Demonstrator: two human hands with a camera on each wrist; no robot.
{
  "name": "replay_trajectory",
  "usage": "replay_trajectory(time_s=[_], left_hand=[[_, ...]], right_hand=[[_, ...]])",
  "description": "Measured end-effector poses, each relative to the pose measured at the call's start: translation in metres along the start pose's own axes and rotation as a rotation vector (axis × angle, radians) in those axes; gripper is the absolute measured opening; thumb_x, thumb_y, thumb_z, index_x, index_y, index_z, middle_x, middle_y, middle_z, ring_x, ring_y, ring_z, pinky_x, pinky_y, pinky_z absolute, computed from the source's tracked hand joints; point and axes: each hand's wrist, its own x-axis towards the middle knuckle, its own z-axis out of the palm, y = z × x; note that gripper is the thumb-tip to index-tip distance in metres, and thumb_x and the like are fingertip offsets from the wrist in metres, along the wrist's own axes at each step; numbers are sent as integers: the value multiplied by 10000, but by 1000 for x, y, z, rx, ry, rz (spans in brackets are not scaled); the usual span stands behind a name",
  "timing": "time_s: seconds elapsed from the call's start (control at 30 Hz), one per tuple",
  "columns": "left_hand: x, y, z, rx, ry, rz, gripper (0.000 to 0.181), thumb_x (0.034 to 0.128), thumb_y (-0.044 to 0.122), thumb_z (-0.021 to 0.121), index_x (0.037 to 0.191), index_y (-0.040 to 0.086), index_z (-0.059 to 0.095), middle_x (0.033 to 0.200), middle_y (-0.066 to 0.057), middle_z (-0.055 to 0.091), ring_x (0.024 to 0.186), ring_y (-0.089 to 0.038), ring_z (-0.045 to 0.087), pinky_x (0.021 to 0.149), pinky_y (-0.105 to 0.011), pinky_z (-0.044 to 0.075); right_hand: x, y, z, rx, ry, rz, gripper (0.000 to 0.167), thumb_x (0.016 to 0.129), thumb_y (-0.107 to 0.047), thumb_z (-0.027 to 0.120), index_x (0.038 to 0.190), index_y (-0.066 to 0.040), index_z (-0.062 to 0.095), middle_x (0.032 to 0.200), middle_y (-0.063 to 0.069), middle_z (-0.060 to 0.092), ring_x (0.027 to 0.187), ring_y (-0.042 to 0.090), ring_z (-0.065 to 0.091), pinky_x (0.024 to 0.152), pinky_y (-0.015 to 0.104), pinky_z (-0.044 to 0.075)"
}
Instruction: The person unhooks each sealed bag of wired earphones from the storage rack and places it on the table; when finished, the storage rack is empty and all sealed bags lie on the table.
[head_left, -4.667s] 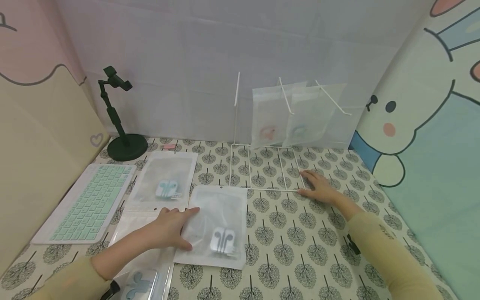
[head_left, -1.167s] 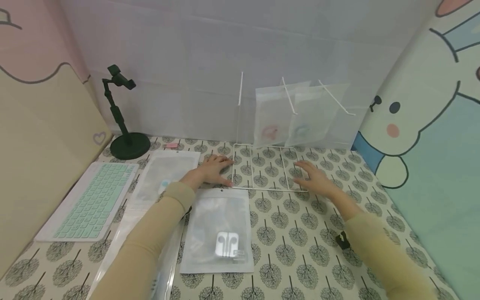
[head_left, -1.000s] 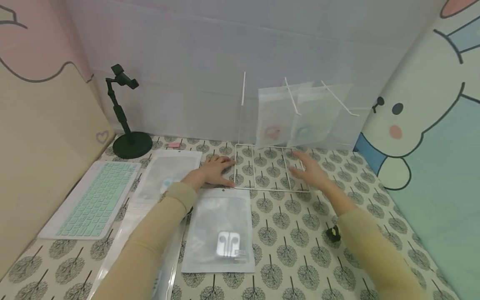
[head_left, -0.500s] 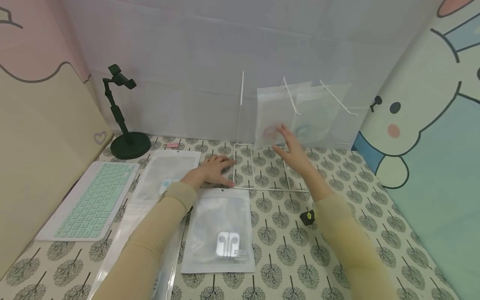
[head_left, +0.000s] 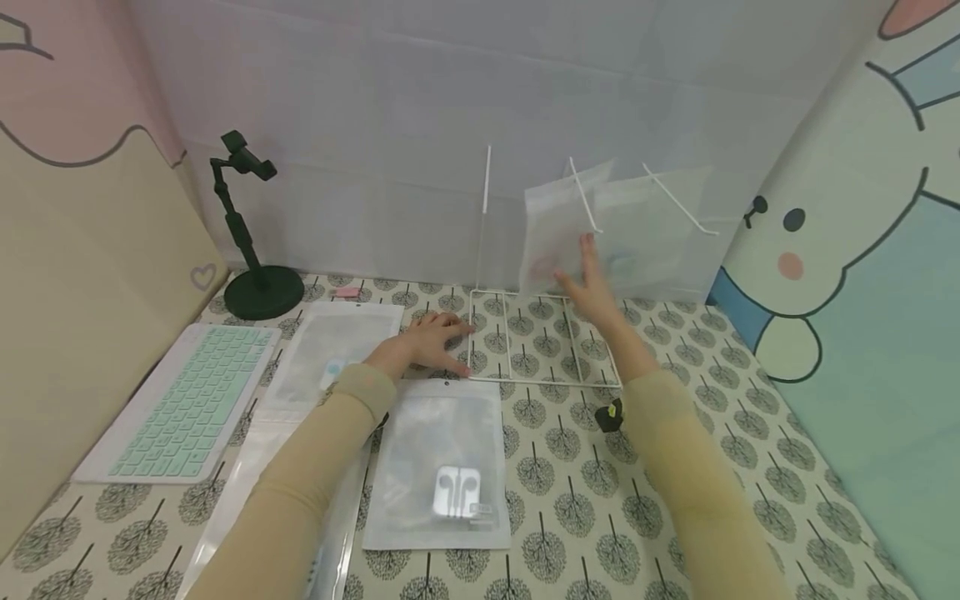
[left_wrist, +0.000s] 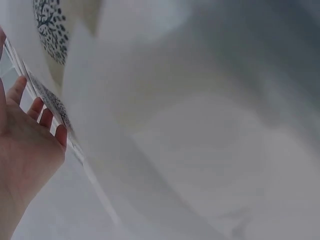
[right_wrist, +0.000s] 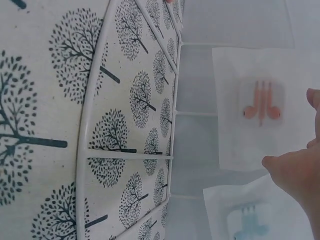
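My left hand [head_left: 431,342] rests at the left side of the base of a white wire display rack [head_left: 540,382], its fingers spread at the rail. In the left wrist view, that hand's fingertips [left_wrist: 39,106] lie along the white wire. My right hand [head_left: 597,293] reaches up, fingers extended, at a frosted zip pouch [head_left: 551,221] hanging from the middle hook. Red earphones [right_wrist: 262,102] show through this pouch in the right wrist view. A second frosted pouch [head_left: 648,225], with pale blue earphones [right_wrist: 248,223], hangs from the right hook. The left hook [head_left: 487,179] carries nothing.
A pouch with white earphones [head_left: 456,492] lies flat before the rack. More pouches [head_left: 337,329] lie left of it, partly under my left sleeve. Beyond them are a mint keyboard [head_left: 187,400], a dark green stand [head_left: 262,292] and a small pink item [head_left: 347,292].
My left hand went from the flat pouch to the rack's left side. My right hand moved from the rack's right edge up to the red-earphone pouch, which has swung and tilted.
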Motion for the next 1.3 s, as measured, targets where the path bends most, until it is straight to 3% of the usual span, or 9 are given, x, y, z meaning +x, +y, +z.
replay_trajectory(time_s=[0.2,0.37,0.53,0.87,1.3], left_hand=[[1,-1,0,18,-8,1,893,758,645,646,1494,311,266,1539,-33,206,1425,-338,104,1136,-600,50],[1,-1,0,15,-13,-1,894,757,640,652,1493,315,264,1539,-34,206,1426,-336,102,1136,-601,52],[2,0,2,20,-18,3,888,762,642,645,1494,317,261,1544,-42,198,1428,-338,97,1132,-607,58],[6,1,4,47,-19,1,902,751,665,637,1494,333,250,1543,-26,193,1421,-328,112,1135,-587,86],[3,0,0,34,-20,-6,908,747,652,651,1495,313,261,1542,-38,201,1418,-342,119,1130,-594,93]], right_hand=[[14,11,-4,-8,58,71,842,951,-368,528,1519,-236,-79,1583,-14,-99,1453,289,4,1164,500,90],[26,18,-7,5,109,93,837,927,-374,574,1529,-151,37,1588,102,46,1440,339,109,1145,527,176],[34,20,-13,75,128,167,858,920,-360,592,1528,-145,25,1579,142,70,1440,331,119,1160,491,158],[42,18,-18,238,202,160,883,884,-295,661,1528,-210,62,1587,38,106,1442,217,170,1166,409,196],[36,27,-19,285,248,178,804,851,-323,692,1487,-207,212,1435,116,381,1315,246,383,1083,391,359]])
